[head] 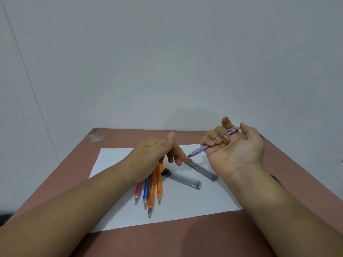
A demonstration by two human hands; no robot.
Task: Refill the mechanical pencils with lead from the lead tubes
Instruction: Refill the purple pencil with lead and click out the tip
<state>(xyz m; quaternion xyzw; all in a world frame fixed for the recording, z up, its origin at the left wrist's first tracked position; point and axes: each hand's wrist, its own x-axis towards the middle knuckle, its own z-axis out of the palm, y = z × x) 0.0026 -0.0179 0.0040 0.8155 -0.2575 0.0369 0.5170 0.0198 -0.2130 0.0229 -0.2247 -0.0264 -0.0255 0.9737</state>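
A brown-red table fills the bottom part of the frame. Its top looks a bit worn. A white sheet of paper lies flat on the table, in the middle of the frame, a little turned. In the far left corner of the table there is a pale scuffed patch. Behind the table a plain light grey wall fills the whole top half. A thin dark line runs down the wall at the left side of the frame, leaning a little.
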